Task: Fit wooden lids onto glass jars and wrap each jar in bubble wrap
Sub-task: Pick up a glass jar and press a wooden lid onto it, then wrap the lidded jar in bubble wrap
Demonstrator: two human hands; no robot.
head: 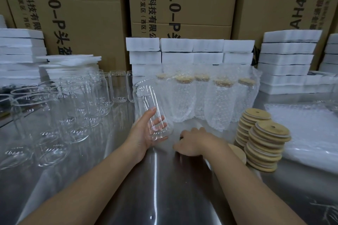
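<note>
Head view: left hand (144, 133) grips the bare glass jar (148, 97) round its base, at centre.
Jar axis: tilted, mouth toward 11 o'clock.
Lids: 2 stacks of wooden lids (265, 144) at 3 o'clock, nearer the right hand (192, 142).
Right hand: palm down on the counter (155, 188); whether it grasps anything, cannot tell.

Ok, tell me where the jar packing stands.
Done: about five lidded, wrapped jars at the back. In hand: the left hand holds a bare jar, no lid yet; the right hand rests on the table. Left: many open jars at left, plus lid stacks.
</note>
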